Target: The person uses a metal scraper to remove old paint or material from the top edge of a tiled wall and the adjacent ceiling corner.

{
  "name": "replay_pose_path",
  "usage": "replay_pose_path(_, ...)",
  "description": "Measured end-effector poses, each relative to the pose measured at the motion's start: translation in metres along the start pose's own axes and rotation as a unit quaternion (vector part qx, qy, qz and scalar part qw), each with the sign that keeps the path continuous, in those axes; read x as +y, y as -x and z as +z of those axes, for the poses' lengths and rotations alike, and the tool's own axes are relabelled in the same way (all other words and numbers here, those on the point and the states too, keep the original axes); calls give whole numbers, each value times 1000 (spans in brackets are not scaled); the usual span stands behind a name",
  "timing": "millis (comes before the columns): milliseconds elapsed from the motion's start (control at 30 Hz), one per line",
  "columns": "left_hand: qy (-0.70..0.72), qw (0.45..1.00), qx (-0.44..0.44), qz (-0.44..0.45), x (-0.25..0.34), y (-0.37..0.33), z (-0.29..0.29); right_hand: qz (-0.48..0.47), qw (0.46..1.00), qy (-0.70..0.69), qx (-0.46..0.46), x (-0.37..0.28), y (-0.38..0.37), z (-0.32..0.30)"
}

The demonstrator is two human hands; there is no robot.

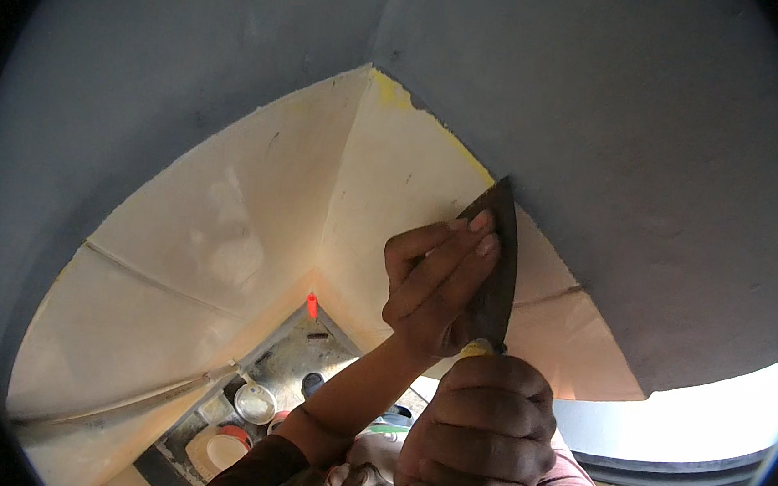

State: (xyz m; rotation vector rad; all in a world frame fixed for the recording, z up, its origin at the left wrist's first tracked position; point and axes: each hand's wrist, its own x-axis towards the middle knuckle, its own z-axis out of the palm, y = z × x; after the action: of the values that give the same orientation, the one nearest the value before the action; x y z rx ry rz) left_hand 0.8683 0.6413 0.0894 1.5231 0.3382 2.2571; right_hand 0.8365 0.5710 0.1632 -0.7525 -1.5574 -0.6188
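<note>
My right hand [484,433] is wrapped in a fist around the handle of a putty knife [499,288], its broad dark blade pointing up and away from me. The fingers of my left hand [436,279] are bent and pressed against the face of that blade near its tip. The blade's end meets the border between a cream wall [411,199] and a dark grey surface [580,139] above it. A ragged yellow strip [465,148] runs along this border, from the corner down to the blade. Most of the handle is hidden by my right fist.
Two cream walls meet in a corner ahead. Far below lies a stained floor [293,363] with a white bucket [255,402], a red-rimmed tub [226,450] and a small red object [312,305] in the corner. A ledge [139,403] runs along the left wall. Bright light enters at the right.
</note>
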Motion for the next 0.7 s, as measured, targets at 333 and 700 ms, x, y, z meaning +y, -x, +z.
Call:
replay_pose_path(333, -8, 1000, -15, -21, 2, -2, -3, 37, 999, 8, -32, -7, 1, -3)
replay_pose_path(700, 0, 999, -30, 23, -9, -10, -18, 48, 998, -42, -15, -5, 4, -10)
